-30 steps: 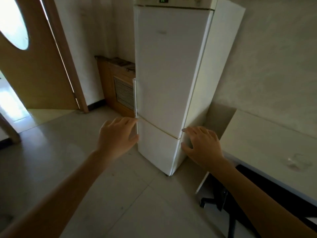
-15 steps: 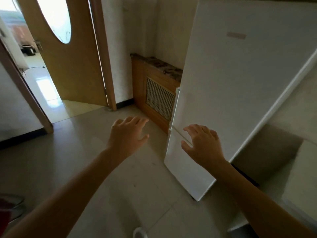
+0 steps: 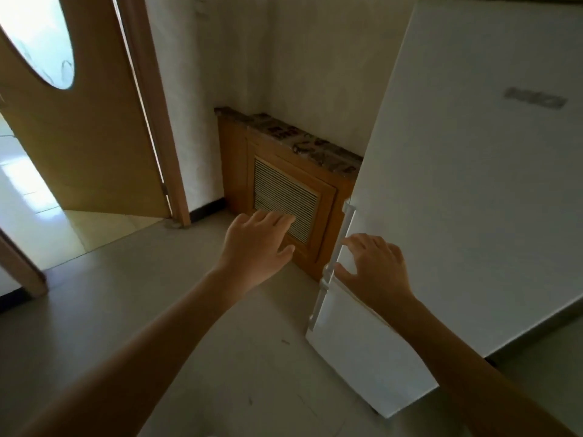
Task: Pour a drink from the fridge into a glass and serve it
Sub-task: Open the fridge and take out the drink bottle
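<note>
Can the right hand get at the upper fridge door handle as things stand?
Probably yes. The right hand is open, its fingertips right beside the upper door handle on the fridge, with nothing between them. The left hand hovers clear, in front of the wooden vent cabinet.

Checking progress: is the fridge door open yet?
No, the fridge door sits shut, with the right hand only nearing its handle.

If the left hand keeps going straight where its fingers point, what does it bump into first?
Most likely the slatted vent grille in the wooden cabinet. The left hand points its straight fingers right at it, with nothing between them. How far off it is remains unclear from this one view.
</note>
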Tool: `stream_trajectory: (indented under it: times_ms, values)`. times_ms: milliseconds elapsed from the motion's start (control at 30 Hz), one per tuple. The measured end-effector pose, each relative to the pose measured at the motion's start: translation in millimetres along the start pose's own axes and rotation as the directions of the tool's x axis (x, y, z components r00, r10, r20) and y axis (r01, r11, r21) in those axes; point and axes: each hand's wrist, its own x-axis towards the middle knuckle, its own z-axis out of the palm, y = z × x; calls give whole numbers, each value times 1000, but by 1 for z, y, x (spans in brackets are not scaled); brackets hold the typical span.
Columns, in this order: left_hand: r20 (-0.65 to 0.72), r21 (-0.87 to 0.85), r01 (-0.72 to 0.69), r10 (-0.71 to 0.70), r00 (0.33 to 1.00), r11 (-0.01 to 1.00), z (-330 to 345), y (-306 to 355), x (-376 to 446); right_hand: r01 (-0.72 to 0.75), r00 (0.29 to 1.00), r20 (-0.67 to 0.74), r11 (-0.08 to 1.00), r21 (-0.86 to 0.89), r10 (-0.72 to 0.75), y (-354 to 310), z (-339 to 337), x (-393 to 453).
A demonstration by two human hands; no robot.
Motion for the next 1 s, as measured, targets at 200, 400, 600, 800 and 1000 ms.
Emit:
stream_trajectory:
  times_ms: [200,400,600,800,1000]
  values:
    - [-38,-41,-205,203,978,978,28,-64,84,-203,979,-20,978,-54,202,-16,21,64]
    - [-121,-136,-445,431,894,885,44,-78,174,-374,927,-6,921,-106,376,-18,29,104]
    - [-218,-330,-537,491,844,776,80,-61,260,-490,870,-20,860,-143,492,3,48,144]
    - [-204,-350,-591,557,806,727,111,-37,341,-526,846,31,843,-111,532,22,92,202]
    - [-202,-458,-616,600,774,641,102,-12,400,-527,813,145,819,-229,563,38,110,240]
